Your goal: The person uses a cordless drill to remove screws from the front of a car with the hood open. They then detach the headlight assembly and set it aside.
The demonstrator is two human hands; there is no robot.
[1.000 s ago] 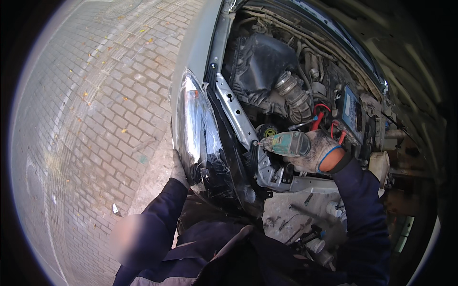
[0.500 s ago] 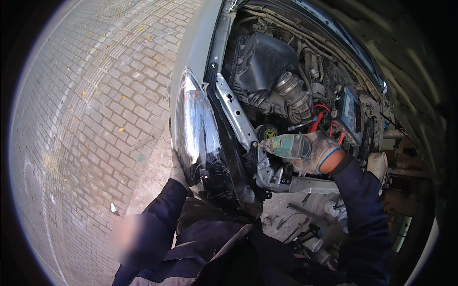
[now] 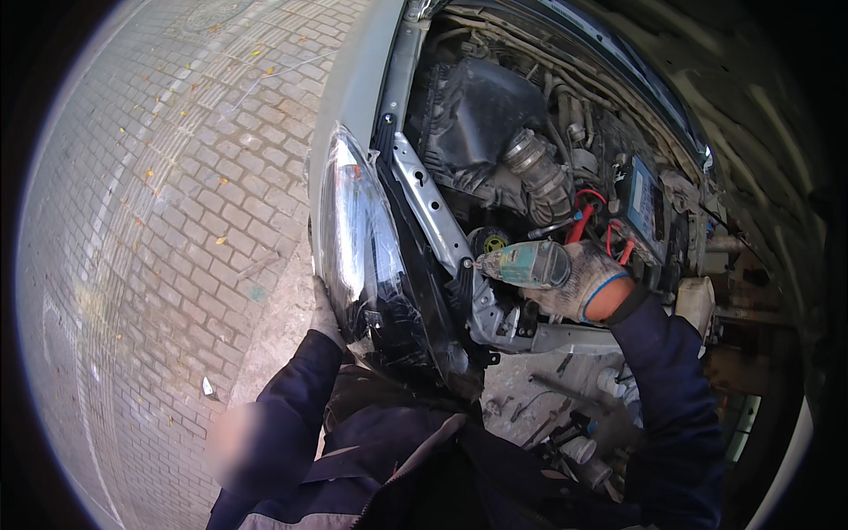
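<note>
My right hand, in a grey work glove, is wrapped round a teal cordless impact driver. The driver points left, its tip meeting a bolt head on the silver metal bracket behind the headlight. On the outer side, my gloved left hand holds the edge of the headlight; most of its fingers are hidden by the lamp. Clear plastic film seems to cover the headlight, which sits against the grey fender.
The open engine bay holds a black air filter box, a ribbed intake hose, red cables and a battery. Tools and parts lie on the ground at lower right. Brick paving runs along the left.
The whole view has shifted slightly, so the car appears a little further left. Both hands keep their places, and the driver's tip stays at the same bolt.
</note>
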